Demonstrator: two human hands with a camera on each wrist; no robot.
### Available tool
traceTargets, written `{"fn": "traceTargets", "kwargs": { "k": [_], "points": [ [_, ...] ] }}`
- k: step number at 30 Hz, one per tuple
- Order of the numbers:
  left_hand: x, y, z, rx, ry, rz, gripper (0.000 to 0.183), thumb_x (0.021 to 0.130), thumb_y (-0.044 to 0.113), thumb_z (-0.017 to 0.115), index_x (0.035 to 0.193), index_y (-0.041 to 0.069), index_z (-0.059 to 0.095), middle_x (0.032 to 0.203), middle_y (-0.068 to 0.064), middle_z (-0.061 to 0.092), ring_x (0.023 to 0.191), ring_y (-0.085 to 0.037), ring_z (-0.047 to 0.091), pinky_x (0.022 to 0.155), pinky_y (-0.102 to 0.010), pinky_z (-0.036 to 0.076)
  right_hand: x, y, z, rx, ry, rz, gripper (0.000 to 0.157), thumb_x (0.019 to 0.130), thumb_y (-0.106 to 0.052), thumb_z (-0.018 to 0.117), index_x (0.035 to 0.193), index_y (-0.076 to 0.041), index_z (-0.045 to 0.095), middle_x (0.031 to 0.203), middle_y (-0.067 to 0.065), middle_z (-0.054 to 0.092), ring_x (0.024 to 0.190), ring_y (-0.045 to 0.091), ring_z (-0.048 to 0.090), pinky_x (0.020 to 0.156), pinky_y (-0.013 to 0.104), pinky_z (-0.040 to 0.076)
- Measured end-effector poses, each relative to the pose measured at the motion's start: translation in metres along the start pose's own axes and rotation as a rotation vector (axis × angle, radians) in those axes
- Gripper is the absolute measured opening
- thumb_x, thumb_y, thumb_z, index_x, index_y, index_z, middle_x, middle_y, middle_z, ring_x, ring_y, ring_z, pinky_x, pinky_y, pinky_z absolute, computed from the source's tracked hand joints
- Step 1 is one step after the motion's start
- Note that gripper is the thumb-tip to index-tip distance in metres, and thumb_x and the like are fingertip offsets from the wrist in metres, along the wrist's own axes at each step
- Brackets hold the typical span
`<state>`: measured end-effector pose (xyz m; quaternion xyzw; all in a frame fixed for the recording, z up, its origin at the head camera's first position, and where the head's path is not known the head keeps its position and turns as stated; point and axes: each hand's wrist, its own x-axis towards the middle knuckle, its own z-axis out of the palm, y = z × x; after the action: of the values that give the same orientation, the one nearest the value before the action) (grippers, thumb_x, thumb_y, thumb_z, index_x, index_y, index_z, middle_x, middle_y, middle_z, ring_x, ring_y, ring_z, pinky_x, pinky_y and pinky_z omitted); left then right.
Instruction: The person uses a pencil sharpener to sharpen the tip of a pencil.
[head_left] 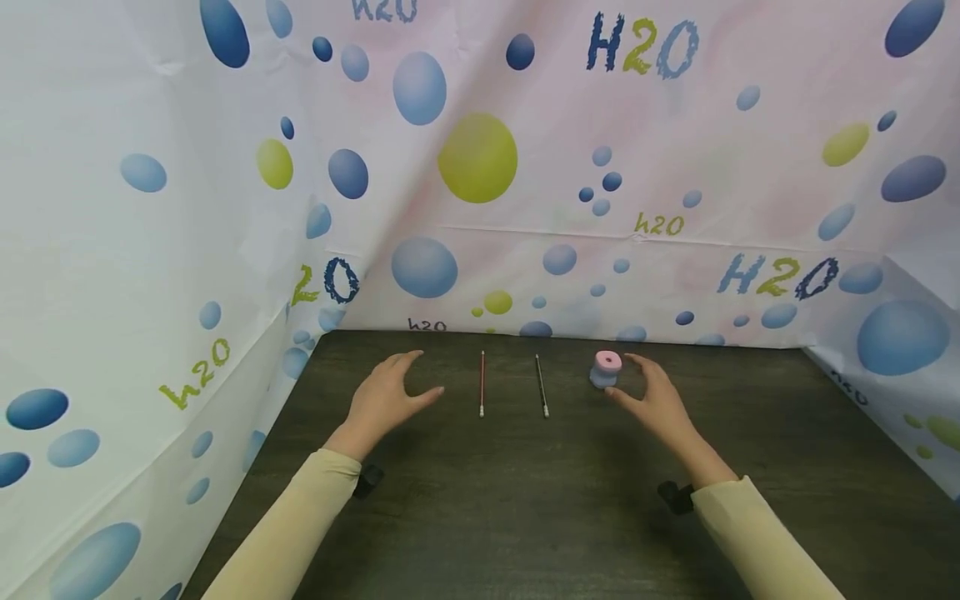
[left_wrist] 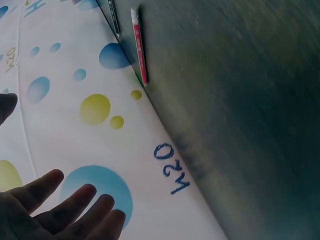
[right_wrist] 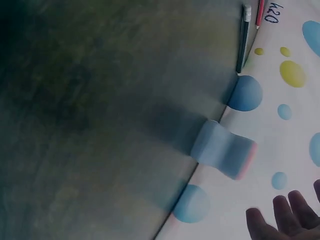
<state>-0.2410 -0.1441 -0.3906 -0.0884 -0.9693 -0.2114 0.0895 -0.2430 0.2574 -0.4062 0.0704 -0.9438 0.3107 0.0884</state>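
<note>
A red pencil and a black pencil lie apart on the dark table, their white eraser ends toward me. To their right stands a small waisted pencil sharpener, blue below, with a pink top that has a dark hole in it. My right hand is just right of the sharpener, thumb and fingers spread wide and holding nothing. Left of the red pencil, my left hand hovers with its thumb and fingers apart, also holding nothing. In the left wrist view, its spread fingers show at the lower left.
The dark wooden table runs back to a white sheet printed with blue and green dots and lettering. This sheet also rises along the left and right sides. Dark straps with small cameras sit at both wrists.
</note>
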Motion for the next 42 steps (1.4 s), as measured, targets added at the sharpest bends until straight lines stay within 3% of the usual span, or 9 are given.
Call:
{"fn": "traceTargets", "kwargs": {
  "k": [4, 9, 18, 26, 33, 42],
  "points": [
    [0.003, 0.002, 0.006, -0.121, -0.071, -0.041, 0.074, 0.089, 0.050, 0.068, 0.147, 0.011, 0.045, 0.147, -0.020, 0.050, 0.133, -0.042, 0.050, 0.104, -0.058, 0.043, 0.003, 0.003, 0.002, 0.070, -0.041, 0.064, 0.073, 0.093, -0.027, 0.066, 0.148, 0.006, 0.031, 0.149, 0.036, 0.033, 0.135, 0.053, 0.038, 0.107, 0.066, 0.035],
    [0.009, 0.001, 0.015, -0.267, -0.108, -0.077, 0.065, 0.092, 0.043, 0.067, 0.143, 0.008, 0.049, 0.139, -0.017, 0.058, 0.123, -0.037, 0.058, 0.100, -0.054, 0.047, 0.008, 0.008, 0.003, 0.147, -0.070, 0.122, 0.076, 0.094, -0.029, 0.066, 0.150, 0.004, 0.027, 0.153, 0.033, 0.030, 0.139, 0.051, 0.034, 0.109, 0.066, 0.033],
    [0.022, -0.002, 0.030, -0.476, -0.199, -0.202, 0.052, 0.096, 0.038, 0.062, 0.136, 0.004, 0.057, 0.125, -0.019, 0.067, 0.113, -0.035, 0.065, 0.095, -0.048, 0.052, 0.017, 0.017, 0.008, 0.185, -0.128, 0.192, 0.081, 0.093, -0.031, 0.067, 0.152, 0.003, 0.023, 0.155, 0.034, 0.026, 0.142, 0.051, 0.030, 0.110, 0.065, 0.033],
    [0.034, 0.000, 0.039, -0.726, -0.304, -0.302, 0.046, 0.099, 0.026, 0.060, 0.136, -0.001, 0.055, 0.134, -0.024, 0.060, 0.112, -0.033, 0.068, 0.087, -0.038, 0.058, 0.027, 0.024, 0.012, 0.233, -0.165, 0.243, 0.089, 0.092, -0.030, 0.069, 0.154, 0.004, 0.015, 0.158, 0.033, 0.020, 0.145, 0.050, 0.025, 0.114, 0.063, 0.029],
    [0.044, 0.005, 0.047, -0.830, -0.343, -0.373, 0.047, 0.098, 0.023, 0.061, 0.138, -0.001, 0.053, 0.134, -0.022, 0.061, 0.110, -0.030, 0.069, 0.085, -0.034, 0.058, 0.033, 0.024, 0.013, 0.269, -0.179, 0.273, 0.089, 0.093, -0.025, 0.067, 0.154, 0.005, 0.011, 0.159, 0.031, 0.017, 0.146, 0.050, 0.022, 0.115, 0.062, 0.027],
    [0.059, 0.010, 0.055, -0.858, -0.337, -0.414, 0.041, 0.097, 0.018, 0.063, 0.133, -0.002, 0.058, 0.130, -0.021, 0.064, 0.103, -0.025, 0.072, 0.082, -0.033, 0.059, 0.041, 0.033, 0.016, 0.265, -0.191, 0.291, 0.088, 0.094, -0.024, 0.066, 0.155, 0.004, 0.009, 0.161, 0.030, 0.015, 0.147, 0.049, 0.021, 0.116, 0.061, 0.026]
  ]
}}
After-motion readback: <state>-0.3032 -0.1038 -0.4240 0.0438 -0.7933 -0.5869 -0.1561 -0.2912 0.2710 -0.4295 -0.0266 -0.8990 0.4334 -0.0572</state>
